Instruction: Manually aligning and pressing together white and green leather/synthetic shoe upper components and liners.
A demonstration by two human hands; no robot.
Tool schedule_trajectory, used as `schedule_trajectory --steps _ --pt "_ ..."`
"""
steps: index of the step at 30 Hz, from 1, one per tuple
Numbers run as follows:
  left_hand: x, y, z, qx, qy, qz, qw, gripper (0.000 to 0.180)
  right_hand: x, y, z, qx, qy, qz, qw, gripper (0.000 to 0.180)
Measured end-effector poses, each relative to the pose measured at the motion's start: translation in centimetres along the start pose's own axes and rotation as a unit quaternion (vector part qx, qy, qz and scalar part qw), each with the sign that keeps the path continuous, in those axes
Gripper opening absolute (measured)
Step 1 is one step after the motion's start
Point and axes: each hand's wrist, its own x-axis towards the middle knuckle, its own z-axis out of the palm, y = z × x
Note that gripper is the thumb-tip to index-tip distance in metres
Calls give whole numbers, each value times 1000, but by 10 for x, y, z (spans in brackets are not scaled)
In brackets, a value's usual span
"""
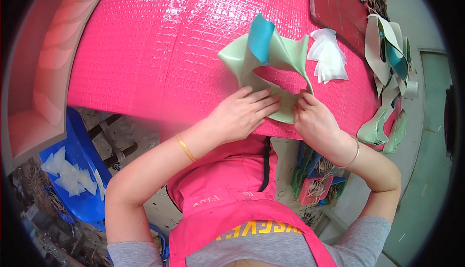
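Observation:
A pale green, leather-like piece (288, 54) with a teal panel (260, 38) stands curled up near the front edge of the pink-covered table; it looks like a shoe upper. My left hand (244, 112) rests on its near part, fingers stretched out and lying against the material. At the piece's right edge, my right hand (312, 114) has its fingers closed, gripping the rim between thumb and fingers. The curled sides stand up beyond both hands. My right fingers partly hide the edge they hold.
White translucent sheets (328, 56) lie fanned beside the piece, near a dark red board (338, 10). Similar cut pieces (387, 49) hang at the table's right side, with folded green ones (375, 127) below. A blue bin (87, 204) at lower left holds more white sheets.

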Motion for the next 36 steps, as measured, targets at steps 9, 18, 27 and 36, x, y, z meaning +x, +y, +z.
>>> schedule_trajectory --steps 9,18,27,36 --pt "21 13 16 23 10 -21 999 56 -3 9 5 -2 42 -8 999 19" --pt "21 51 -53 455 -184 171 854 21 -18 -19 20 225 274 57 933 38" --pt "-7 57 -38 376 -215 118 893 19 -8 -51 48 337 327 117 875 49" --pt "19 68 -27 323 -332 50 885 18 4 -64 60 378 363 208 825 55"
